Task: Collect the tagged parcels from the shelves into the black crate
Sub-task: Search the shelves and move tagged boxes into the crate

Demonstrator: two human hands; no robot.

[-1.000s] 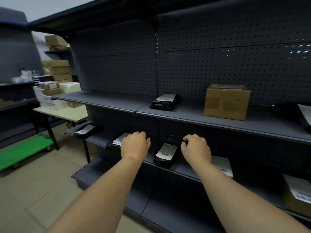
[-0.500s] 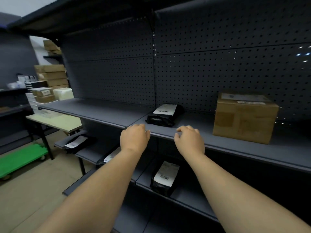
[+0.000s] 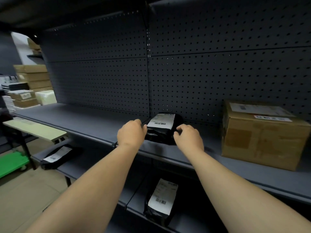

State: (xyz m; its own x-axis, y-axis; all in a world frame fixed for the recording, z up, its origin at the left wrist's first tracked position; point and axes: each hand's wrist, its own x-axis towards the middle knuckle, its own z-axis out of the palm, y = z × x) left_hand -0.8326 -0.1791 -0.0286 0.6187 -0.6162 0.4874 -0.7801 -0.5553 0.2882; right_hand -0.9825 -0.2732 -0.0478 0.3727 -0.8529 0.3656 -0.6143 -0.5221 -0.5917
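Observation:
A black plastic parcel with a white barcode label point(image 3: 161, 126) lies on the grey upper shelf point(image 3: 80, 118). My left hand point(image 3: 131, 134) is at the parcel's left side and my right hand point(image 3: 188, 137) at its right side, both with fingers curled and apart, holding nothing. A brown cardboard box with labels on top point(image 3: 262, 133) stands on the same shelf to the right. On the shelf below lies another black labelled parcel point(image 3: 160, 200), and a third point(image 3: 56, 155) lies lower left. The black crate is not in view.
Dark pegboard backs the shelves. At the left stand stacked cardboard boxes point(image 3: 32, 78) and a white box point(image 3: 45, 97) beyond a pale table point(image 3: 33, 130). A green dolly point(image 3: 11, 163) sits on the tiled floor.
Both hands have risen from the lower shelf level to the upper shelf and now flank the black parcel there. The view has moved closer to the shelves.

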